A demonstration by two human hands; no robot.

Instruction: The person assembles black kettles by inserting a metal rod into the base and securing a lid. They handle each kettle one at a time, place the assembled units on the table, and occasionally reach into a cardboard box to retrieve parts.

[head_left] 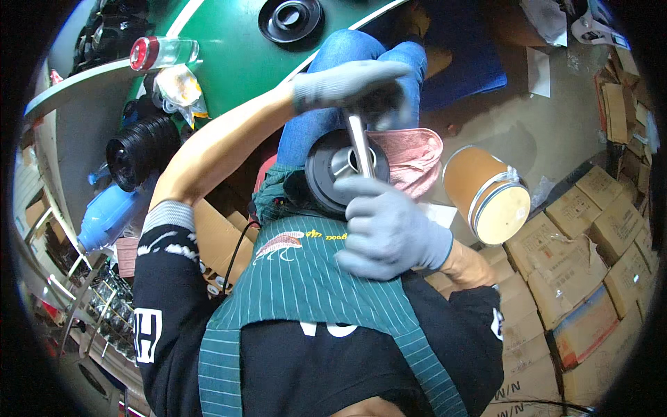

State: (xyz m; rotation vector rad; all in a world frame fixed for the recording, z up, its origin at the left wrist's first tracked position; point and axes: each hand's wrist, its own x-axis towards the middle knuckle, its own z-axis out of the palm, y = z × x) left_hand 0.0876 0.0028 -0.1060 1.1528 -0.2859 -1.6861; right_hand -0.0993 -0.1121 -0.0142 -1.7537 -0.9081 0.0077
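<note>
My gloved left hand (354, 82) reaches over my knees, on top of a dark, blurred part (382, 105) whose kind I cannot make out. From beneath that part a shiny metal tube (358, 139) runs toward me. My gloved right hand (392, 229) is closed in a fist at the tube's near end. Between the hands, a black round disc (321, 167) with a silver metal hub lies on my lap, and the tube crosses over the hub. A pink cloth (413, 161) drapes beside the disc on the right. Both gloves are grey.
Another black round part (292, 19) rests on the green tabletop (240, 59). A red-lidded clear jar (163, 53) lies at the left, above a stack of black discs (142, 149). A brown drum (479, 187) and several cardboard boxes (563, 271) stand at the right.
</note>
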